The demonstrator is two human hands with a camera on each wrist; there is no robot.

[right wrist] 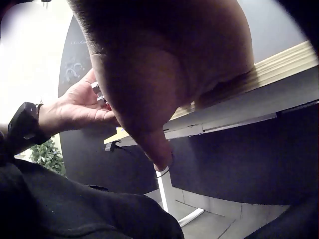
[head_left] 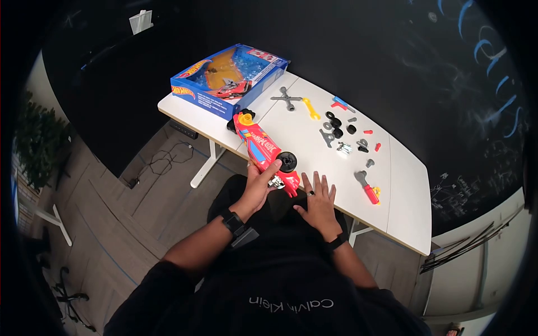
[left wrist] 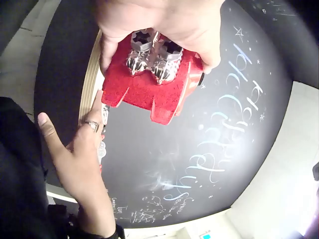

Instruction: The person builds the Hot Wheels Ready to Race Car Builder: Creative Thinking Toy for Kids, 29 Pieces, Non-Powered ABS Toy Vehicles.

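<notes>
My left hand grips the rear end of a red toy race car, thumb on top near a black wheel. The car is held over the table's near edge, its yellow and black front end pointing at the box. In the left wrist view, the fingers and thumb straddle the red body around a chrome engine piece. Fingers spread, my right hand rests on the table edge just right of the car; its palm fills much of the right wrist view.
A blue Hot Wheels box stands at the table's far left. Across the white table lie a grey cross-shaped piece, a yellow wrench, several black wheels, small grey and red parts, and a red-handled tool toward the right.
</notes>
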